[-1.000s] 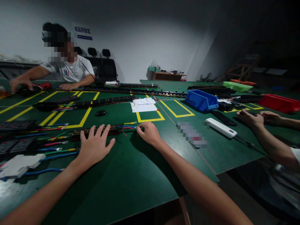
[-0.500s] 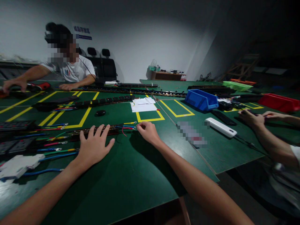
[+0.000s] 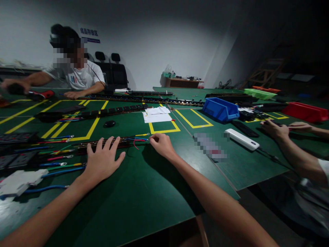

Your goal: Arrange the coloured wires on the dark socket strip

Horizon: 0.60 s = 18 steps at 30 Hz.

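My left hand (image 3: 104, 163) lies flat with fingers spread, its fingertips resting on a long dark strip with copper-coloured bars (image 3: 83, 146). From the strip's right end come thin blue, red and yellow wires (image 3: 138, 139). One red wire curls down toward the table, and a yellow one ends in a ring terminal (image 3: 147, 134). My right hand (image 3: 162, 145) is closed in a pinch at the tips of the wires; its fingers hide exactly which ones. Left of my left hand lie black socket modules (image 3: 22, 160) and a white plastic block (image 3: 22, 181) with thick blue cables.
Across the green table (image 3: 144, 202) a co-worker (image 3: 79, 77) handles dark tools. At right are another person's hands (image 3: 279, 130), a blue bin (image 3: 221, 109), a red bin (image 3: 305, 111) and a white power strip (image 3: 241, 139). White papers (image 3: 158, 115) lie ahead, near a black mouse-like object (image 3: 109, 124).
My hands stay in almost the same place on the strip and wires. The co-worker's hand at far left has moved up and away with a dark object in it.
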### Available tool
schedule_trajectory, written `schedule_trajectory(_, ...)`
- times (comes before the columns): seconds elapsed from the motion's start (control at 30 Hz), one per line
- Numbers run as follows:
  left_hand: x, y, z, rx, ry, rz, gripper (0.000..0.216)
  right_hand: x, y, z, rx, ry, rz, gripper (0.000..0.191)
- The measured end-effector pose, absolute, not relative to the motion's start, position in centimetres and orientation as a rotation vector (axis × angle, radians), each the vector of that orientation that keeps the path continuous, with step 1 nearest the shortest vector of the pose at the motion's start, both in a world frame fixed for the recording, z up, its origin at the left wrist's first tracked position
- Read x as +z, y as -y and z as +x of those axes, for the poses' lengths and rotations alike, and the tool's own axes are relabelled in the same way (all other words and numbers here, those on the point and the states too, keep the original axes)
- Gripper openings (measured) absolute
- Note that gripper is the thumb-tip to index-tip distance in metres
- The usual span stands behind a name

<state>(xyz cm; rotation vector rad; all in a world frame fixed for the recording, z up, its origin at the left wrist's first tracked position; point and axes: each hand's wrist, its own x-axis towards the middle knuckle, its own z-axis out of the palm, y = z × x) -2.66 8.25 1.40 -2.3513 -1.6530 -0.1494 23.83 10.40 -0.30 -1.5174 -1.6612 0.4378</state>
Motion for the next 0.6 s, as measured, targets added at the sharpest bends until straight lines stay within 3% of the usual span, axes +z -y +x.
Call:
schedule_trajectory(0.3, 1.39, -8.37, -2.75, -0.185, 1.659, -2.382, 0.077, 0.17, -10.89, 23.67, 0.986, 1.243, -1.160, 0.030)
schedule_trajectory(0.6, 1.46, -8.10, -2.47, -0.208, 1.650, -2.362, 0.076, -0.10, -11.14, 23.93, 0.980, 1.335, -1.044, 0.035)
